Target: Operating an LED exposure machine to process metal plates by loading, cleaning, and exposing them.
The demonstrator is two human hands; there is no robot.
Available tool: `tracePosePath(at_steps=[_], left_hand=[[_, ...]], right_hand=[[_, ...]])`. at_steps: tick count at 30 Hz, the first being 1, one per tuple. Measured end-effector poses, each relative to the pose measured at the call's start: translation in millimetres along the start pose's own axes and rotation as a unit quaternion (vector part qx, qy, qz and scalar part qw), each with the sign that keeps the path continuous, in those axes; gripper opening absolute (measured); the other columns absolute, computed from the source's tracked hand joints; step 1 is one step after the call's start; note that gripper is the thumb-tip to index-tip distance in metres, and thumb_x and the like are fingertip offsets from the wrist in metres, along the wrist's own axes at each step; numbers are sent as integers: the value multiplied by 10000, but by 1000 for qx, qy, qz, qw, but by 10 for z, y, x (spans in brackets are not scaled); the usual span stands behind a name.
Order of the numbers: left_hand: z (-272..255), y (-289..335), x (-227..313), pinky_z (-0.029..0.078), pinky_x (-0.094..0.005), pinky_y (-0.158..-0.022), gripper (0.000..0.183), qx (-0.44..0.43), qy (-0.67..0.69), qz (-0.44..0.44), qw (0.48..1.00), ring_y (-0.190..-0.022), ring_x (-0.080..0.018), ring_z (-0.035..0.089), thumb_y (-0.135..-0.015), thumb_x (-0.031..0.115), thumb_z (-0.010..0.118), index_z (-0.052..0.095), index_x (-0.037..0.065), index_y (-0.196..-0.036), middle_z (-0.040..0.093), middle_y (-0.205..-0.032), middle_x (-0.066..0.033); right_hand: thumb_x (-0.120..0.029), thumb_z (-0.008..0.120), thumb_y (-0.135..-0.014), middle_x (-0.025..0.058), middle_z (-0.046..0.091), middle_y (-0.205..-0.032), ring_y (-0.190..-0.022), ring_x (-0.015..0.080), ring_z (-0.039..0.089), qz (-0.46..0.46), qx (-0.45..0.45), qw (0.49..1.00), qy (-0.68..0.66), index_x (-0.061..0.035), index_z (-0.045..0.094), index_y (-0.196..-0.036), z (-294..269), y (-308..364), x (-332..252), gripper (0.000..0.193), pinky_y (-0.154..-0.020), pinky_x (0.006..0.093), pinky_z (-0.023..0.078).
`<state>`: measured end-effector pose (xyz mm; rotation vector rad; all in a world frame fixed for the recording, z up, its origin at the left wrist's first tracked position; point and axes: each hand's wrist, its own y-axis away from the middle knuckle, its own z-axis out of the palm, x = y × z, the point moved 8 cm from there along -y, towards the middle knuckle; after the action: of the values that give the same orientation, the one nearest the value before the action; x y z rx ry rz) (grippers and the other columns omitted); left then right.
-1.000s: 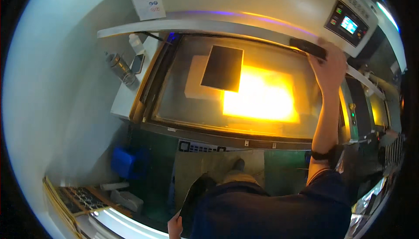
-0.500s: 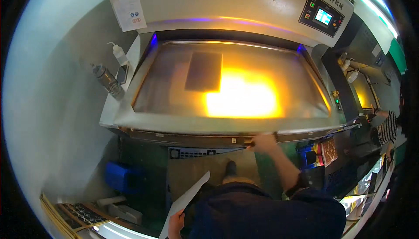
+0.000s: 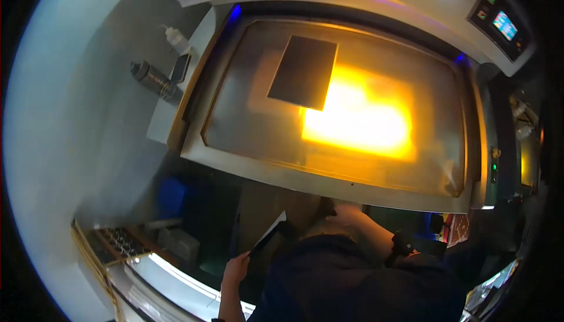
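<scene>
My left hand (image 3: pixel 237 267) is closed on the edge of a thin sheet (image 3: pixel 269 234), pale on one side and seen almost edge-on, held low at my left side. My right hand (image 3: pixel 348 213) is closed at the front of the wide metal-framed tray (image 3: pixel 264 172), on what looks like a dark handle (image 3: pixel 326 205); the frame's edge partly hides it. A dark rectangular panel (image 3: pixel 304 72) lies on the tray's translucent surface, left of centre. Bright yellow light (image 3: pixel 358 119) shines from beneath, right of the panel.
On the ledge at left are a white squeeze bottle (image 3: pixel 176 40), a phone (image 3: pixel 181 68) and a dark-topped clear bottle (image 3: pixel 154 80). A control panel with a lit screen (image 3: pixel 504 25) is at upper right. A blue bin (image 3: pixel 171 197) sits at lower left.
The tray has come out toward me, carrying the dark panel, and my right hand has moved back with it. The view has turned and shifted. My left hand still holds the sheet, now turned more edge-on.
</scene>
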<state>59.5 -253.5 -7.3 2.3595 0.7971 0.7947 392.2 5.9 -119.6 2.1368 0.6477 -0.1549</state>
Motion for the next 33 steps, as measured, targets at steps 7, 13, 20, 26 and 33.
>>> tracePosePath(at_steps=[7,13,20,26,33], left_hand=[[-699,362,-575,488,-522,-824,353,124,3,-119,985,-939,-480,621,-954,267,542,636,-32,-1116,662,-972,-294],[-1810,828,-597,477,-431,-675,275,272,50,-119,954,-704,-358,616,-971,205,553,623,-56,-1025,644,-774,-232],[-2467,756,-1167,509,-356,-856,304,255,369,-131,884,-969,-225,610,-968,129,542,566,-9,-1238,631,-1134,-120],[-3104,994,-1516,558,-387,-798,410,249,363,-222,870,-1006,-258,622,-964,110,531,465,5,-1355,597,-1189,-141],[-3438,1608,-1754,470,-423,-949,590,266,341,-288,854,-1079,-327,602,-936,271,661,444,-49,-1382,611,-1217,-204]], right_hand=[[-398,631,-904,136,702,-979,-899,349,658,-223,284,930,-68,-87,700,-994,-854,752,-606,331,-813,475,518],[-425,658,-901,165,675,-1142,-1080,332,631,-172,-18,918,-356,-47,658,-1179,534,67,-754,470,-920,443,499],[-754,639,-753,200,259,-1583,-1439,382,289,72,-215,818,-529,-27,194,-1549,2783,-1408,-1338,1166,-1131,490,319],[-760,624,-763,183,194,-1602,-1480,347,188,-153,-94,703,-688,-32,108,-1562,3234,-2200,-2604,1198,-1177,488,213],[-576,661,-867,169,446,-1457,-1287,286,467,-152,-228,572,-773,-6,243,-1524,3012,-2837,-4113,965,-1092,423,355]])
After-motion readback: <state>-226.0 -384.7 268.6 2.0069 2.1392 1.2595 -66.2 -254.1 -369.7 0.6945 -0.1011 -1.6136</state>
